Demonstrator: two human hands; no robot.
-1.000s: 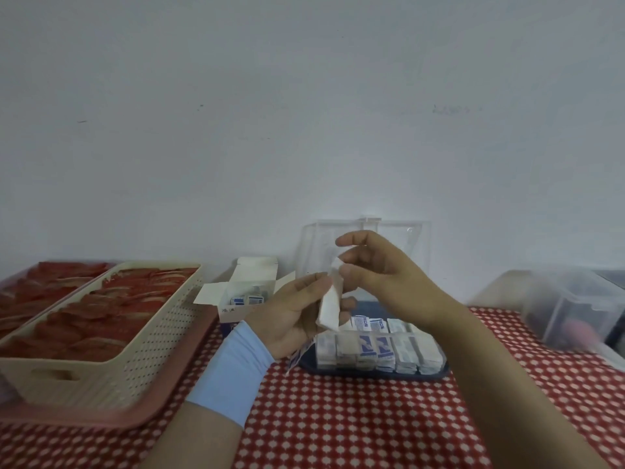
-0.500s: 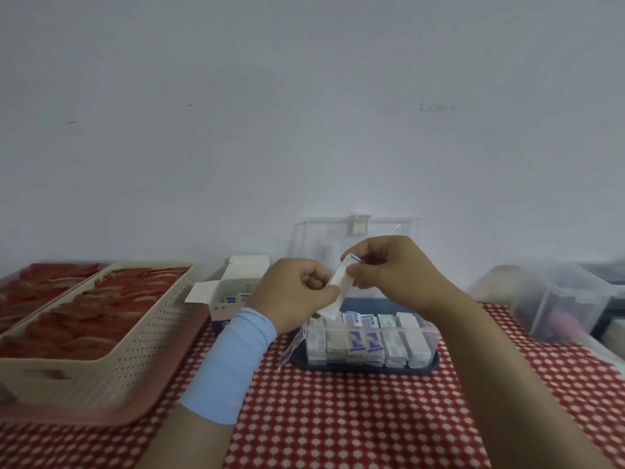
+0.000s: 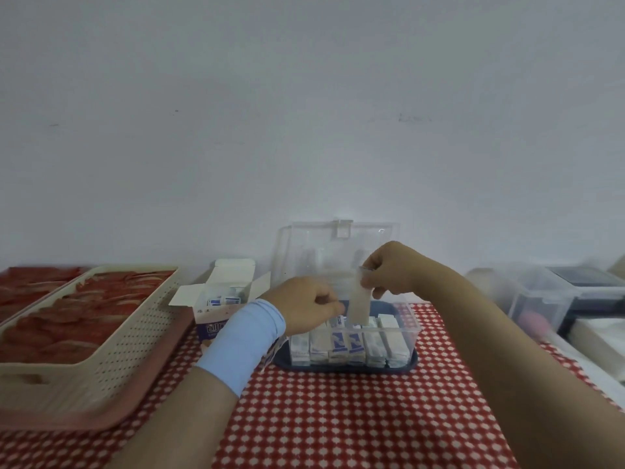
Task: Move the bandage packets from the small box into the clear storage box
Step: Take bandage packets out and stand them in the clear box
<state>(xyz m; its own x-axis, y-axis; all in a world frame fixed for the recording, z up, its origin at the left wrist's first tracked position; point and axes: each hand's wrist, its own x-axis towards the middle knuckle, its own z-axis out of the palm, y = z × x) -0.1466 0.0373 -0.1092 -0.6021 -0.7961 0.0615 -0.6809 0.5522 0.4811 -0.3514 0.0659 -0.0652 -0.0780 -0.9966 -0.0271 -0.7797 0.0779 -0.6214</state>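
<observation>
My right hand (image 3: 389, 269) pinches the top of a white bandage packet (image 3: 359, 304), which hangs upright with its lower end dipping into the clear storage box (image 3: 411, 328). A row of packets (image 3: 348, 345) stands on edge inside that box, whose lid (image 3: 338, 247) is raised at the back. My left hand (image 3: 304, 308), with a light blue wrist sleeve, is at the box's left rim with its fingers curled beside the packet; whether it touches the packet or holds anything I cannot tell. The small cardboard box (image 3: 221, 301) stands open to the left with more packets inside.
A cream perforated basket (image 3: 111, 343) with red items sits on a pink tray (image 3: 145, 394) at the left. At the right stand a frosted plastic bin (image 3: 531, 299) and a dark box. A red-and-white checked cloth (image 3: 338, 418) covers the table; a white wall is close behind.
Both hands have come down from in front of the lid to the storage box. The packet, held slanted between both hands before, now hangs upright from my right hand over the row.
</observation>
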